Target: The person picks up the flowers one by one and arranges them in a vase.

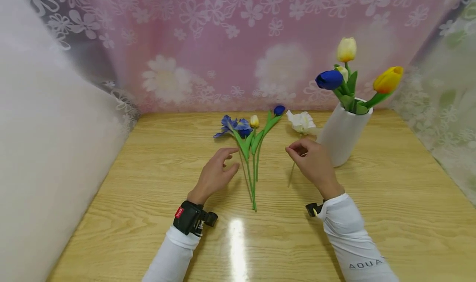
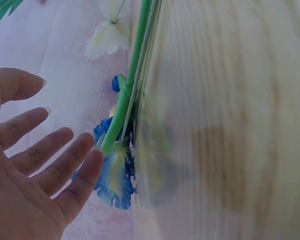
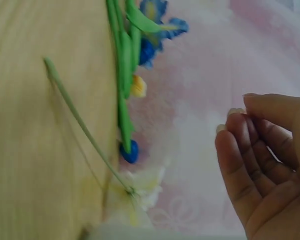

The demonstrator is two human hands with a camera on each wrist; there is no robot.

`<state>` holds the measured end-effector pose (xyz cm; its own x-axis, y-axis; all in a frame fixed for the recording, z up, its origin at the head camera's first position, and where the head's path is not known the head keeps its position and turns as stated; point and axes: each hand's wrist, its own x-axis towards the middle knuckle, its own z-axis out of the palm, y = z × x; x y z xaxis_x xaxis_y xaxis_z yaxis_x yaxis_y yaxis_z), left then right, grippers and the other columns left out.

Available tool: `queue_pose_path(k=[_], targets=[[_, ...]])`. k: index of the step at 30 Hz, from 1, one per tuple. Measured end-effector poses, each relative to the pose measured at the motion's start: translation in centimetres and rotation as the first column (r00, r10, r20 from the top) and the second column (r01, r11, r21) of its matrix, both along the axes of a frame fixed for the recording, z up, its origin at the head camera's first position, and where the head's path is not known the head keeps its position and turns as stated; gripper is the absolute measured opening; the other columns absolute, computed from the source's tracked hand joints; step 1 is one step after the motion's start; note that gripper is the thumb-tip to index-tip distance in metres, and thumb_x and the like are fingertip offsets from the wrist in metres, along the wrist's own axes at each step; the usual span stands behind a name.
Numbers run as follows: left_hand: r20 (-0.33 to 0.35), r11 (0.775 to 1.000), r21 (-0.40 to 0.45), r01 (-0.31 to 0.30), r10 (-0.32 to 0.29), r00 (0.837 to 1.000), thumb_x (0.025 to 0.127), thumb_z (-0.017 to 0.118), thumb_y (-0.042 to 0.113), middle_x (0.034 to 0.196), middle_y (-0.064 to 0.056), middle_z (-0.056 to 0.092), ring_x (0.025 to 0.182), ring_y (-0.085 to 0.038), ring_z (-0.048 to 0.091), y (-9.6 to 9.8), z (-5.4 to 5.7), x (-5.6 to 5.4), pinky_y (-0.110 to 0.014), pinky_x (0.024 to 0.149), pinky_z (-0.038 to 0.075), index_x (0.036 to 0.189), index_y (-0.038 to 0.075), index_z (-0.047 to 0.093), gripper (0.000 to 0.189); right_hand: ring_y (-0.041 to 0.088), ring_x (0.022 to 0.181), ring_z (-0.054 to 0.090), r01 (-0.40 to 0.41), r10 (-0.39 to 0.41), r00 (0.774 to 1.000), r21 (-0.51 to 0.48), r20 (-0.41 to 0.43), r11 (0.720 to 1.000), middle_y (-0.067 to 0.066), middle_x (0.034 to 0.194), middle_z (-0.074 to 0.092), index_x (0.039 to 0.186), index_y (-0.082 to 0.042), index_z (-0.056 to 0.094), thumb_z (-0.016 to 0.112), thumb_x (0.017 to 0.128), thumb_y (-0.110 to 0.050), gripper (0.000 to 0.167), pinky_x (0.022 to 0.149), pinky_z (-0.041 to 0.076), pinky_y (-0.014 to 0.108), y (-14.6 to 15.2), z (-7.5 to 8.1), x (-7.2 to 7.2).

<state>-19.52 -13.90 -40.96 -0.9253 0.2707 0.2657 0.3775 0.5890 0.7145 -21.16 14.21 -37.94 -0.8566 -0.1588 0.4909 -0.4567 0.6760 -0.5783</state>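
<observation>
A: Head view: your right hand [image 1: 313,160] is hovering by the white flower [image 1: 302,122], which is lying beside the vase [image 1: 343,137]

B: Left wrist: your loosely spread left hand [image 2: 42,172] is holding nothing near the blue iris [image 2: 115,185]

A: Right wrist: your relaxed right fingers are gripping nothing; you're probably selecting a flower, so the next move is calling for pinching its stem [image 3: 81,118]

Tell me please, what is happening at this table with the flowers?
A person is busy with flowers at a wooden table. The left hand is open close to several loose flowers lying there. The right hand is near a white flower beside the vase, but does not grip its stem. Both hands are empty. Blue, pale and orange-yellow tulips stand in the vase.
</observation>
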Motion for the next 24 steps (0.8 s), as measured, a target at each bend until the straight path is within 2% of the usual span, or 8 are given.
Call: queue_pose_path(k=[4,8,17,24], targets=[[0.006,1.0,-0.017,-0.01,0.01,1.0,0.096,0.057,0.022,0.136,-0.007,0.049,0.116,-0.023,0.053,-0.3,-0.2,0.1,-0.041,0.088,0.049,0.136,0.011,0.053,0.042,0.02,0.072,0.064,-0.017,0.012,0.993,0.038,0.115,0.999,0.006,0.083,0.069,0.092,-0.006,0.073,0.069,0.09,-0.02,0.014,0.063,0.053,0.039,-1.0,-1.2,-0.3],[0.013,0.999,-0.034,-0.026,0.026,1.0,0.096,0.058,0.023,0.136,-0.006,0.049,0.116,-0.023,0.053,-0.7,-0.3,0.2,-0.04,0.086,0.049,0.136,0.011,0.053,0.042,0.02,0.077,0.062,-0.062,0.046,0.971,0.06,0.235,0.996,0.005,0.089,0.069,0.096,-0.006,0.074,0.065,0.093,-0.021,0.017,0.067,0.053,0.039,-2.1,-2.1,-0.4],[0.023,0.997,-0.059,-0.056,0.058,0.998,0.096,0.058,0.023,0.136,-0.004,0.049,0.116,-0.022,0.053,-1.4,-0.4,0.4,-0.04,0.086,0.049,0.136,0.015,0.053,0.041,0.016,0.076,0.062,-0.173,0.143,0.93,0.059,0.34,0.983,0.003,0.089,0.069,0.097,-0.005,0.074,0.064,0.093,-0.019,0.017,0.067,0.053,0.035,-5.1,-3.1,-0.7],[0.023,0.997,-0.056,-0.053,0.055,0.998,0.096,0.058,0.025,0.134,-0.006,0.05,0.116,-0.024,0.053,-1.9,-0.5,0.7,-0.04,0.086,0.049,0.136,0.013,0.053,0.042,0.017,0.08,0.065,-0.238,0.191,0.885,0.059,0.426,0.97,0.005,0.091,0.07,0.103,-0.003,0.073,0.064,0.094,-0.016,0.019,0.07,0.054,0.034,-7.6,-3.4,-0.7]])
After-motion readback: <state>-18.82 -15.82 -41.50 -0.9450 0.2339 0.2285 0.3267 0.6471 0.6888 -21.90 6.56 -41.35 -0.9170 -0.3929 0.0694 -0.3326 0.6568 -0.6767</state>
